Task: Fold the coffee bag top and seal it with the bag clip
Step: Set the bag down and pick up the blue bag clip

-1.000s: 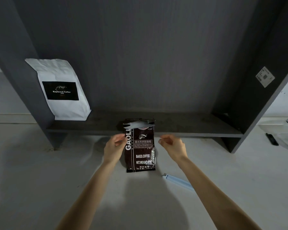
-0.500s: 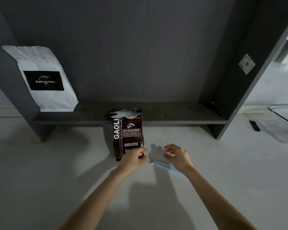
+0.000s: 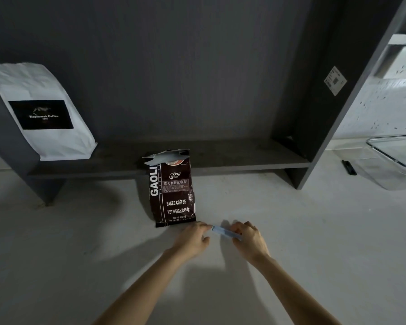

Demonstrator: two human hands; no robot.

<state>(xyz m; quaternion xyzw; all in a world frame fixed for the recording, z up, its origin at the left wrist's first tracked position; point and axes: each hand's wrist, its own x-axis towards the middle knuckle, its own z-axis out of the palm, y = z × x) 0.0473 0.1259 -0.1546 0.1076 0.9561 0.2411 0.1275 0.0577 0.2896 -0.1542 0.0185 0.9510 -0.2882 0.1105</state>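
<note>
A dark brown coffee bag marked GAOLI stands upright on the pale counter, leaning against the edge of a dark shelf; its torn silver top gapes at the upper end. Just below and right of the bag lies a pale blue bag clip. My right hand is closed around the clip's right part. My left hand is at the clip's left tip, fingertips touching or nearly touching it. Neither hand touches the bag.
A white coffee bag with a black label leans on the shelf at the left. A dark upright panel bounds the shelf on the right. A clear plastic container and a small black object sit at far right.
Both hands have left the coffee bag and dropped to the counter in front of it. My right hand has closed on the blue clip and my left hand has come to its tip.
</note>
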